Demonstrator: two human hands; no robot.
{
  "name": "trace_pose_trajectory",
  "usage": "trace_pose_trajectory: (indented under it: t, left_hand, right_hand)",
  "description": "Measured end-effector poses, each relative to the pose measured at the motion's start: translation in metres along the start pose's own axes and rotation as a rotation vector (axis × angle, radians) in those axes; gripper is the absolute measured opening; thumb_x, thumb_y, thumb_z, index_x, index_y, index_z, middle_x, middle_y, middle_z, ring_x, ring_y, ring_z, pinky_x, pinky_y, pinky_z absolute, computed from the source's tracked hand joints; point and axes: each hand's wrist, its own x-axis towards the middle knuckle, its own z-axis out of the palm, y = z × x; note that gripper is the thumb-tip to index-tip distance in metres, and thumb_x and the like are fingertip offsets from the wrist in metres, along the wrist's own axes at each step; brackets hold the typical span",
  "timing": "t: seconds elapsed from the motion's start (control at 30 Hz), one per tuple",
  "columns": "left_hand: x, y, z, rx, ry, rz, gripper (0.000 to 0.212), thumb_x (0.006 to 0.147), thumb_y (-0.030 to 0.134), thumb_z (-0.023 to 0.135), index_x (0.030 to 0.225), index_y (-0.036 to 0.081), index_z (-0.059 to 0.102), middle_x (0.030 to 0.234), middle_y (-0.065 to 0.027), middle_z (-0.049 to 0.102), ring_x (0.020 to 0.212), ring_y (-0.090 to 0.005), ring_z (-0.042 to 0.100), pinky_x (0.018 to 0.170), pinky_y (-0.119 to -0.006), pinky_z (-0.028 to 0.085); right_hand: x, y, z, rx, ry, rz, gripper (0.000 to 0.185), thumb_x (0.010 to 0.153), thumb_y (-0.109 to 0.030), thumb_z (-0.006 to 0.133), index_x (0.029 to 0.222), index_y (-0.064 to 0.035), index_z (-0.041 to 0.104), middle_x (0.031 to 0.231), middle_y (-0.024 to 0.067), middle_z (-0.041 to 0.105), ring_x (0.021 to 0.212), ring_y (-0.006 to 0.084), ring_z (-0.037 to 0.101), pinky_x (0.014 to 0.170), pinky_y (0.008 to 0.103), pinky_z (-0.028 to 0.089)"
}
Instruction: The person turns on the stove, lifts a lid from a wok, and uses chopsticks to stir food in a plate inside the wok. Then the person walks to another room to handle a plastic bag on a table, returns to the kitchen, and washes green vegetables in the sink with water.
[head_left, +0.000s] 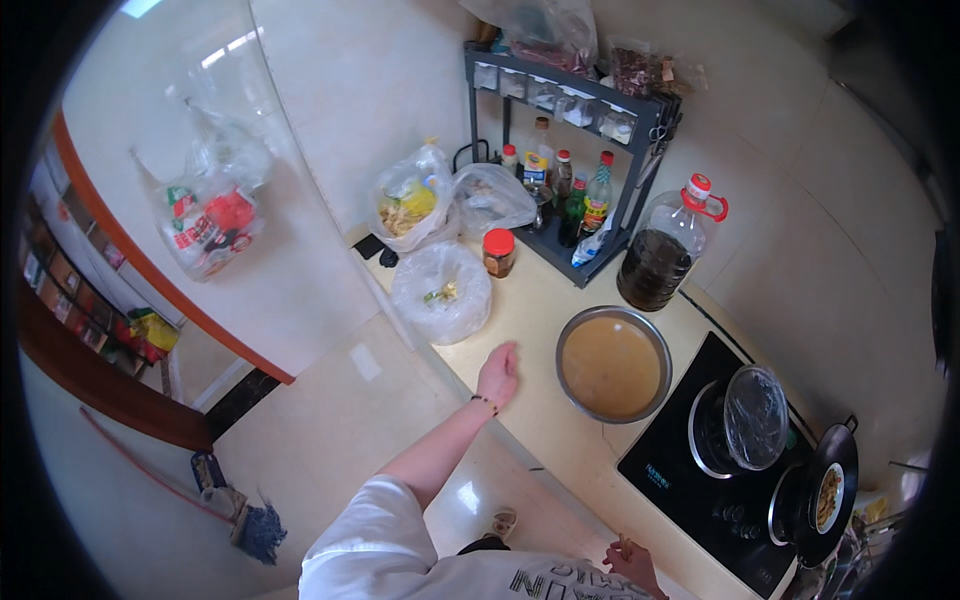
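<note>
My left hand (499, 375), with a beaded bracelet at its wrist, is over the counter's front part. Its fingers are bunched and foreshortened, and no held thing shows. To its right sits a round metal basin (564, 394) of cloudy brown liquid (611, 367). Beyond the hand is a bowl-like container lined with a clear plastic bag (442, 319), with a few green and yellowish scraps (441, 294) inside. Low in the view, close to my body, my right hand (634, 564) pinches a small brown stick-like object (622, 541); its lower part is hidden.
A red-lidded jar (498, 255), plastic food bags (411, 199) and a grey spice rack (566, 259) with bottles stand at the back. Beside the rack is a large jug of dark liquid (654, 262). The black cooktop (667, 442) carries a film-covered pot (756, 420) and a wok (806, 525).
</note>
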Motion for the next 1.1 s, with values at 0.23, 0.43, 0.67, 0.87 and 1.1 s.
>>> trace_pose_trajectory:
  t: [0.23, 0.43, 0.67, 0.87, 1.1]
  left_hand:
    - [0.169, 0.045, 0.023, 0.04, 0.657, 0.029, 0.103, 0.059, 0.015, 0.082, 0.138, -0.004, 0.018, 0.137, -0.0239, 0.033, 0.128, -0.0354, 0.032, 0.11, -0.038, 0.023]
    - [0.231, 0.022, 0.013, -0.162, 0.7, -0.229, 0.1, 0.056, 0.003, 0.082, 0.136, 0.003, 0.023, 0.127, -0.0158, 0.044, 0.119, -0.0257, 0.043, 0.103, -0.038, 0.034]
    - [0.202, -0.001, 0.027, -0.007, 0.729, -0.064, 0.055, 0.066, 0.009, 0.071, 0.114, 0.008, 0.044, 0.098, -0.0115, 0.057, 0.088, -0.0249, 0.057, 0.079, -0.037, 0.046]
    - [0.118, 0.0, 0.038, -0.312, 0.487, 0.232, 0.04, 0.061, 0.001, 0.067, 0.1, 0.005, 0.058, 0.091, -0.0019, 0.059, 0.08, -0.0157, 0.056, 0.074, -0.027, 0.046]
    - [-0.075, 0.04, 0.007, -0.284, 0.236, -0.028, 0.071, 0.066, 0.003, 0.077, 0.125, 0.0, 0.038, 0.12, -0.0136, 0.048, 0.107, -0.0241, 0.051, 0.093, -0.037, 0.046]
  right_hand:
    - [0.0, 0.054, -0.004, -0.169, 0.042, -0.216, 0.034, 0.089, -0.027, 0.059, 0.112, -0.0024, 0.058, 0.087, 0.0096, 0.065, 0.079, 0.0164, 0.062, 0.07, 0.0309, 0.049]
    - [-0.032, 0.103, 0.016, 0.366, 0.166, 0.266, 0.033, 0.086, -0.023, 0.062, 0.111, -0.0011, 0.058, 0.083, 0.0109, 0.066, 0.073, 0.0153, 0.061, 0.067, 0.0295, 0.049]
    - [-0.043, 0.053, 0.032, -0.159, 0.168, 0.163, 0.029, 0.086, -0.023, 0.061, 0.109, -0.0047, 0.06, 0.079, 0.0095, 0.066, 0.072, 0.0153, 0.061, 0.066, 0.029, 0.049]
    - [-0.028, 0.021, 0.033, -0.393, 0.164, -0.054, 0.031, 0.086, -0.026, 0.063, 0.107, -0.004, 0.059, 0.079, 0.0068, 0.067, 0.066, 0.0127, 0.061, 0.066, 0.0268, 0.05]
    - [-0.066, 0.005, 0.016, -0.379, 0.249, -0.131, 0.032, 0.091, -0.038, 0.052, 0.096, -0.0082, 0.061, 0.069, 0.0124, 0.063, 0.057, 0.0244, 0.06, 0.058, 0.0355, 0.048]
